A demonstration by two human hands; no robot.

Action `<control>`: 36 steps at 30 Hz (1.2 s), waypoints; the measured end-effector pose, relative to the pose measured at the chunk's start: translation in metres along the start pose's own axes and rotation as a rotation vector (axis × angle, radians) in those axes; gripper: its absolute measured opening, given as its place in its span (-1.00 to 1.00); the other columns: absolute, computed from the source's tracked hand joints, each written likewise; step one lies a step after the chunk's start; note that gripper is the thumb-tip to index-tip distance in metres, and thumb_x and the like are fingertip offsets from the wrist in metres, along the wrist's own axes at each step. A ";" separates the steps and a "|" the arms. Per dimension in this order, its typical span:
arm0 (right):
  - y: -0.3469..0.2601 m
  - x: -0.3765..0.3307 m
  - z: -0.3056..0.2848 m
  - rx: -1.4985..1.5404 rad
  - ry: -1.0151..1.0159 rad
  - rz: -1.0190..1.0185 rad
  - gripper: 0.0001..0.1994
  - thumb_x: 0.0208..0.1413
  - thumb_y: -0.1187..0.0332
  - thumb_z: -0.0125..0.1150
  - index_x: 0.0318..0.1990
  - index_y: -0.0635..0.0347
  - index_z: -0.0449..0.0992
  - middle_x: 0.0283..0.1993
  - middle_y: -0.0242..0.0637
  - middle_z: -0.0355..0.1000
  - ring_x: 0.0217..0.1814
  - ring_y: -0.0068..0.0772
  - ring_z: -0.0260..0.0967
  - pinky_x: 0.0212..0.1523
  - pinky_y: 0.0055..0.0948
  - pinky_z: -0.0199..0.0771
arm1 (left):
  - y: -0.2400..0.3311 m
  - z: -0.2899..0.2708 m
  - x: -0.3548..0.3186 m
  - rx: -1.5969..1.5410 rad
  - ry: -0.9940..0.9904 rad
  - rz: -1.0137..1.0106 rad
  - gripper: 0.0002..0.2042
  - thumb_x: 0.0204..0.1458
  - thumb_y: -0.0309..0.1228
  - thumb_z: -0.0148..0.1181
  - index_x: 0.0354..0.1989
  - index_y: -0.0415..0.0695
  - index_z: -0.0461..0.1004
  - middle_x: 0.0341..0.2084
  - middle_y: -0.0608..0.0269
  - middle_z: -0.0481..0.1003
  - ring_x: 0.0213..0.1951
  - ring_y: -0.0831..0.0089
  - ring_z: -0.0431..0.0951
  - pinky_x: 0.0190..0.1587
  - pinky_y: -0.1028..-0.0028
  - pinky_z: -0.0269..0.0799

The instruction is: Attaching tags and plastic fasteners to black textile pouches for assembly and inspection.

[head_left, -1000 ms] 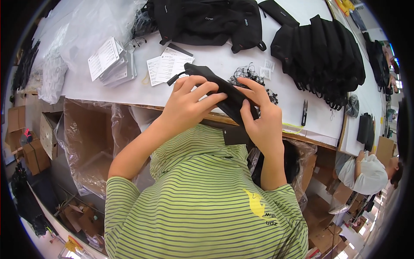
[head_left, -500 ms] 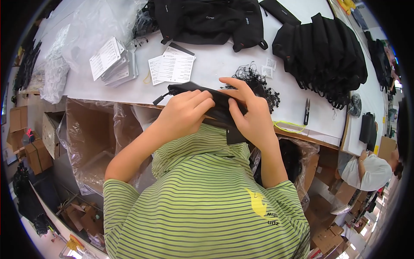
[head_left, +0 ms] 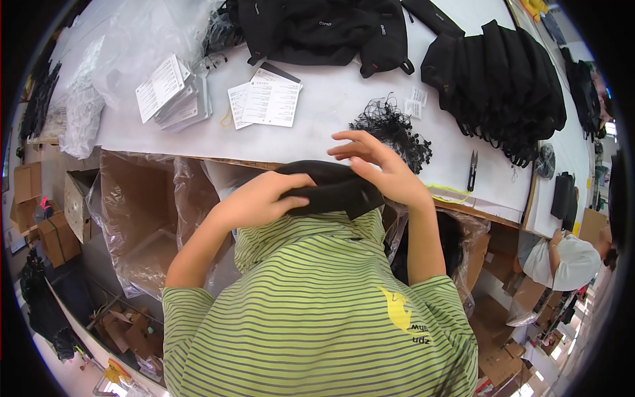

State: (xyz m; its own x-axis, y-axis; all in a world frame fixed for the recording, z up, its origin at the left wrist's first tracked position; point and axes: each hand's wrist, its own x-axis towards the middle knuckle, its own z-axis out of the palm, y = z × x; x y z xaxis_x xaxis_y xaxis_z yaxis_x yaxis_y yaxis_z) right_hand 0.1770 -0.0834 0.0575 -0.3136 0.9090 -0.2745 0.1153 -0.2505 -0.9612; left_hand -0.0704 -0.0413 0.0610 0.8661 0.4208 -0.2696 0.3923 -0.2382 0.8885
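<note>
A soft black fabric pouch [head_left: 331, 192] is held in front of my body at the near edge of the table. My left hand [head_left: 264, 198] grips its left end, with thumb and fingers closed on the cloth. Over the pouch's right end is my right hand [head_left: 387, 172]; its fingers are stretched and apart, and the thumb is close to the cloth, though I cannot tell whether it touches. Just beyond that hand lies a tangle of thin black cords [head_left: 390, 132] with small ends. A black-handled pair of thread snips [head_left: 472, 172] rests farther right.
White printed cards [head_left: 268, 99] lie left of centre, near a stack of cards [head_left: 175, 96] and clear plastic bags [head_left: 149, 46]. Black bags [head_left: 324, 33] and a row of black pouches [head_left: 496, 92] stand farther back. Below the table are plastic-lined boxes [head_left: 139, 212]; a co-worker [head_left: 562, 261] is at right.
The pouch has come down toward me and turned, so its zip-pull end no longer shows. My left hand has moved lower with it. My right hand's fingers have lifted off the cloth.
</note>
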 end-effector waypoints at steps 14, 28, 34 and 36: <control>0.069 -0.024 0.036 0.376 0.263 0.174 -0.61 0.03 0.42 0.26 0.01 0.35 0.37 -0.06 -0.32 0.43 -0.06 -0.54 0.37 -0.02 -0.49 0.37 | -0.007 -0.001 -0.004 -0.435 0.400 -0.058 -0.59 0.05 -0.63 -0.02 0.13 -0.22 0.32 -0.07 0.18 0.47 -0.04 0.45 0.43 0.08 0.49 0.27; 0.035 -0.009 0.020 0.446 0.281 0.075 -0.44 -0.03 0.24 0.29 0.11 0.14 0.21 -0.39 -0.49 0.24 -0.36 -0.67 0.22 -0.37 -0.61 0.25 | 0.003 0.000 0.001 -0.251 0.295 -0.097 -0.62 0.01 -0.67 -0.05 0.05 -0.22 0.39 -0.06 0.18 0.44 -0.01 0.35 0.41 0.11 0.47 0.21; 0.023 -0.027 -0.020 0.204 0.356 0.031 -0.56 0.00 0.53 0.21 0.07 0.17 0.28 -0.38 -0.44 0.37 -0.34 -0.65 0.25 -0.26 -0.62 0.26 | -0.015 -0.005 -0.011 -0.264 0.435 -0.138 -0.55 0.00 -0.68 -0.09 0.10 -0.07 0.39 -0.09 0.17 0.46 -0.06 0.33 0.45 0.07 0.49 0.25; 0.024 -0.034 -0.032 0.083 0.352 0.089 -0.64 -0.01 0.54 0.21 -0.02 0.21 0.34 -0.37 -0.41 0.41 -0.34 -0.64 0.30 -0.27 -0.60 0.30 | -0.014 -0.008 -0.015 -0.257 0.389 -0.182 -0.56 0.01 -0.69 -0.10 0.10 -0.11 0.39 -0.06 0.16 0.46 -0.03 0.34 0.45 0.09 0.49 0.24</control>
State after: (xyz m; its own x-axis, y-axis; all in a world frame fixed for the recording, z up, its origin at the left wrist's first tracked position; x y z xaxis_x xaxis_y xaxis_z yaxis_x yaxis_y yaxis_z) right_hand 0.2208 -0.1095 0.0447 0.0392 0.9376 -0.3454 0.0461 -0.3470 -0.9367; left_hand -0.0914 -0.0371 0.0553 0.5919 0.7427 -0.3133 0.3949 0.0717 0.9159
